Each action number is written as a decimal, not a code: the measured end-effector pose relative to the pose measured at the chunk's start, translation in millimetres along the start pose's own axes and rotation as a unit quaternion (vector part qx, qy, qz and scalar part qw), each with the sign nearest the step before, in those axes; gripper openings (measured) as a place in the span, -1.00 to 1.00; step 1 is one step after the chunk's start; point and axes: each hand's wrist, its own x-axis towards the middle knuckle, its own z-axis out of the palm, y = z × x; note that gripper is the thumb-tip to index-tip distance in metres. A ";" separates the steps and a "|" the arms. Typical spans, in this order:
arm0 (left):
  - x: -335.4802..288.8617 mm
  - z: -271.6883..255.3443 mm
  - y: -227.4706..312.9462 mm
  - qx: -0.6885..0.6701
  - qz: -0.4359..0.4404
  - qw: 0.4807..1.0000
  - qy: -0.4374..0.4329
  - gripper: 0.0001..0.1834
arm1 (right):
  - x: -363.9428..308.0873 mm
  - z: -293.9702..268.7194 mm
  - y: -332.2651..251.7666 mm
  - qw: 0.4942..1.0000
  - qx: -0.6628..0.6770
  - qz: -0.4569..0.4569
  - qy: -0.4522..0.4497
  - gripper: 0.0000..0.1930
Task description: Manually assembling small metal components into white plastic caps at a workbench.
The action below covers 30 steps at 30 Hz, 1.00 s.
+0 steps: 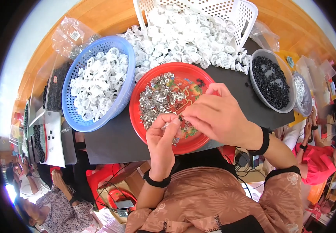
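Both my hands meet over the right half of a red tray (135, 97) with a printed floral bottom. Thumb and fingers of my left hand (163, 136) pinch a small part, dark on top with a bit of white below; its kind is too small to make out. My right hand (218, 112) reaches in from the right, its fingertips closed together at the same small part. A heap of small shiny metal pieces (156, 97) covers the left side of the tray. A few dark bits (200, 82) lie near its far right rim.
A blue basket (68, 87) of white plastic parts stands left. Behind the tray, white parts (191, 35) spill from a white basket (249, 19). At right is a clear bowl (255, 91) of black pieces. Other people sit at the left and right.
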 end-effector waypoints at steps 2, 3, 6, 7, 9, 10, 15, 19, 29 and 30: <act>-1.1 0.9 0.7 0.010 0.012 1.000 -0.004 -0.95 | 3.9 -6.3 0.2 0.999 0.021 0.015 -0.027 -0.88; -1.5 1.0 0.9 0.021 0.024 0.999 -0.010 -0.96 | 5.1 -7.9 0.3 0.997 0.042 0.031 -0.054 -0.84; -1.2 1.4 0.0 0.036 0.036 0.998 -0.019 -0.96 | 4.8 -7.1 1.3 0.995 0.050 0.035 -0.075 -0.85; -1.3 1.4 0.1 0.037 0.037 0.998 -0.019 -0.96 | 4.3 -6.8 1.6 0.995 0.050 0.035 -0.074 -0.85; -1.4 1.1 0.5 0.040 0.029 0.999 -0.018 -0.96 | 3.2 -5.8 2.4 0.994 0.063 0.009 -0.086 -0.89; -1.7 1.1 0.3 0.041 0.029 0.999 -0.017 -0.96 | 2.9 -5.2 2.9 0.994 0.063 0.009 -0.086 -0.89; -2.4 7.0 0.1 0.067 0.045 0.997 0.002 -0.91 | 3.7 -5.7 2.0 0.993 0.026 -0.013 -0.112 -0.89; -2.2 2.0 1.7 0.032 0.011 0.999 0.003 -0.90 | 3.5 -0.2 2.1 0.994 0.047 -0.004 -0.099 -0.87; 4.4 5.8 5.2 -0.207 -0.080 0.973 -0.071 -0.56 | -2.3 0.9 -6.8 0.972 0.138 0.171 -0.085 -0.84; 3.5 6.3 5.7 -0.198 -0.081 0.973 -0.087 -0.52 | -3.3 1.5 -7.5 0.971 0.127 0.180 -0.090 -0.85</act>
